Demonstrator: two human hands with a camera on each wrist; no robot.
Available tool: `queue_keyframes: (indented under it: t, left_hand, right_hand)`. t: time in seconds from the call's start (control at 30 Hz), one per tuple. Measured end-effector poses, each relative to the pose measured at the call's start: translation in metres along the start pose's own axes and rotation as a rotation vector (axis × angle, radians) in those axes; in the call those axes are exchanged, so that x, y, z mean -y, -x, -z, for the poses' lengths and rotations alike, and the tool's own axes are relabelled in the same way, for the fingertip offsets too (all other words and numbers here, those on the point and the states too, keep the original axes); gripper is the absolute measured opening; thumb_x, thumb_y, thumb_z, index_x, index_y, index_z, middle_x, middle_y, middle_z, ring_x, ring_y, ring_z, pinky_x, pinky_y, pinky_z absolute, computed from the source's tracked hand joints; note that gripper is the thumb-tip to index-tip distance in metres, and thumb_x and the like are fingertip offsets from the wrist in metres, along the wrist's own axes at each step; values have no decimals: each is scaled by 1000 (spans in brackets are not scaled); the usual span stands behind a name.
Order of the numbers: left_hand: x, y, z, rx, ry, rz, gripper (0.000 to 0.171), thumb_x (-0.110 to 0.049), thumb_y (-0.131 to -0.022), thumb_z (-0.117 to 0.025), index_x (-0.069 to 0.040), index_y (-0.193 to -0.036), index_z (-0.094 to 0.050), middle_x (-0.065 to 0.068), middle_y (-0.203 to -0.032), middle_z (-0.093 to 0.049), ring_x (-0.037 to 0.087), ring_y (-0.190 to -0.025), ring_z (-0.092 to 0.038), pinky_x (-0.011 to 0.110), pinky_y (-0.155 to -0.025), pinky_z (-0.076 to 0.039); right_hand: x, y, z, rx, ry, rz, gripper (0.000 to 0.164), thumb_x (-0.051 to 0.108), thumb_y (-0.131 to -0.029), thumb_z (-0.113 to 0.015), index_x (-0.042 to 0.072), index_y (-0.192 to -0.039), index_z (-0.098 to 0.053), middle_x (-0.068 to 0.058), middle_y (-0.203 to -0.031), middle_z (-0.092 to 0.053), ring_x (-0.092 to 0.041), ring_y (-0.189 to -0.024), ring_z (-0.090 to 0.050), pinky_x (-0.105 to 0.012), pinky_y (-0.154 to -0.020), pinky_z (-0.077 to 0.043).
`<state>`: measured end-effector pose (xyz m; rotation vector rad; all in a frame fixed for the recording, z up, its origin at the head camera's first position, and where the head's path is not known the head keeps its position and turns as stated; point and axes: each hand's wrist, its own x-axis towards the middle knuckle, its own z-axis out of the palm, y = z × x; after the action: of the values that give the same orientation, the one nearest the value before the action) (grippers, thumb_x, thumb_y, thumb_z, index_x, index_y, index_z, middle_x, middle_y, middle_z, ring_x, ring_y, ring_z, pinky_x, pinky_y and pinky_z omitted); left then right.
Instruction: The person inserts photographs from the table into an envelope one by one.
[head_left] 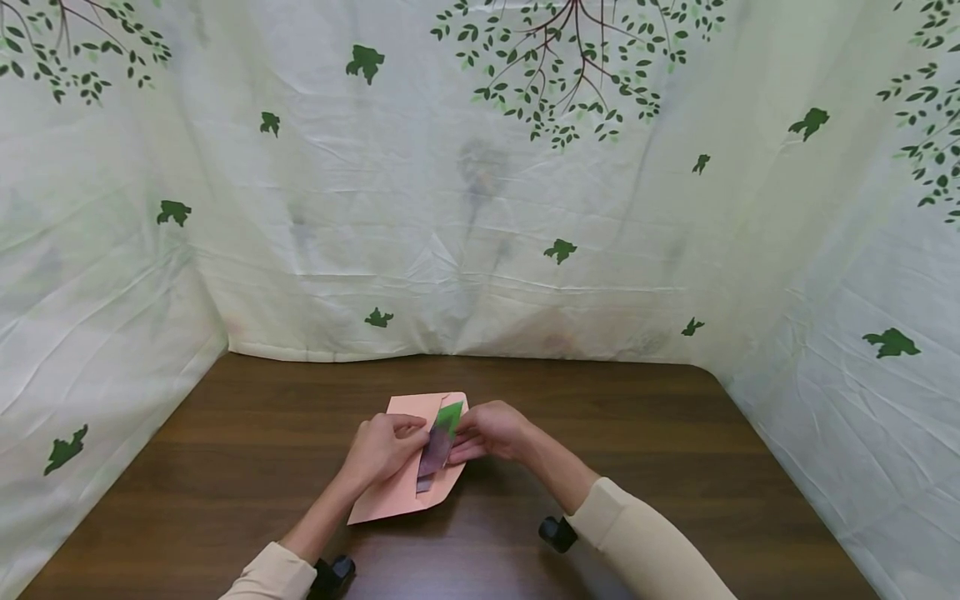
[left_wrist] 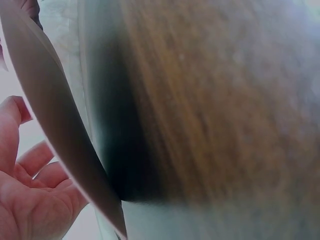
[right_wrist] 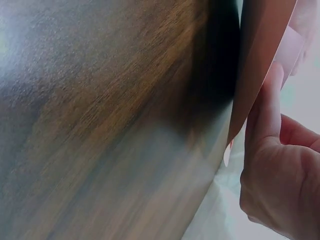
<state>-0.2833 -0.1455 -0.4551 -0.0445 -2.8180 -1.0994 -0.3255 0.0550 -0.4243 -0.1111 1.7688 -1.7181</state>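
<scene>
In the head view, a pink paper envelope [head_left: 401, 487] is held tilted above the table, with a green and purple card [head_left: 438, 446] lying slantwise at its opening. My left hand [head_left: 381, 450] grips the envelope from the left, its thumb and fingertips near the card's left edge. From the right, my right hand [head_left: 495, 429] pinches the card's right edge, over the envelope's flap. The left wrist view shows the envelope [left_wrist: 60, 115] nearly edge-on beside the left hand [left_wrist: 35, 200]. In the right wrist view, the right hand [right_wrist: 280, 165] reaches along the pink paper [right_wrist: 257, 70], which partly hides its fingers.
A dark brown wooden table [head_left: 262, 433] lies beneath both hands. White cloth [head_left: 420, 208] printed with green leaves hangs behind it and along both sides. Black wrist cameras, one [head_left: 557, 533] at the right cuff, sit under the forearms.
</scene>
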Motion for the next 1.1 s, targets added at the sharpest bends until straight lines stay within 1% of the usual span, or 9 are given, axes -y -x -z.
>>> queue_keyframes:
  t: [0.17, 0.27, 0.43, 0.57, 0.77, 0.97, 1.1]
  left_hand:
    - [-1, -1, 1, 5, 3, 7, 29, -32, -89, -70, -18, -112, -80, 6, -116, -76, 16, -87, -61, 30, -71, -42]
    - [-1, 0, 1, 4, 3, 6, 29, -33, -90, -71, -17, -112, -80, 6, -115, -77, 17, -87, -61, 30, -70, -42]
    - [0, 1, 0, -3, 7, -2, 29, -32, -90, -71, -16, -112, -80, 6, -116, -76, 18, -94, -67, 31, -73, -45]
    - [0, 1, 1, -9, 10, -7, 28, -31, -89, -71, -17, -111, -81, 6, -116, -77, 21, -99, -69, 32, -75, -47]
    - [-1, 2, 2, -15, 4, -16, 27, -32, -89, -70, -19, -110, -81, 4, -116, -76, 26, -110, -70, 39, -82, -52]
    - [0, 2, 2, -17, 3, -24, 26, -32, -90, -70, -19, -110, -81, 4, -116, -76, 28, -112, -70, 43, -84, -54]
    - [0, 1, 1, -15, 0, -21, 27, -32, -90, -70, -19, -110, -81, 4, -116, -76, 28, -111, -70, 41, -82, -53]
  right_hand:
    - [0, -2, -4, -17, 10, -7, 26, 0, -96, -51, -16, -109, -67, -15, -80, -72, -19, -65, -72, -33, -70, -61]
    - [0, -3, -5, -24, 19, -5, 25, -1, -95, -50, -16, -105, -68, -15, -79, -70, -20, -65, -72, -34, -70, -61]
    - [-1, -3, -5, -25, 41, -17, 24, -1, -95, -49, -16, -104, -66, -18, -82, -69, -21, -65, -72, -36, -72, -61]
    - [0, -2, -3, -28, 56, -30, 24, 0, -94, -50, -16, -103, -67, -20, -84, -70, -22, -65, -72, -36, -70, -61]
    - [2, 1, 1, -21, 69, -43, 22, 0, -94, -52, -14, -101, -67, -20, -84, -71, -23, -66, -72, -36, -70, -62]
    - [4, 3, 5, -20, 106, -47, 23, 1, -94, -53, -13, -102, -69, -19, -82, -71, -22, -64, -72, -35, -67, -61]
    - [4, 2, 3, -8, 112, -51, 23, 1, -94, -52, -13, -101, -70, -18, -80, -71, -21, -64, -72, -33, -66, -61]
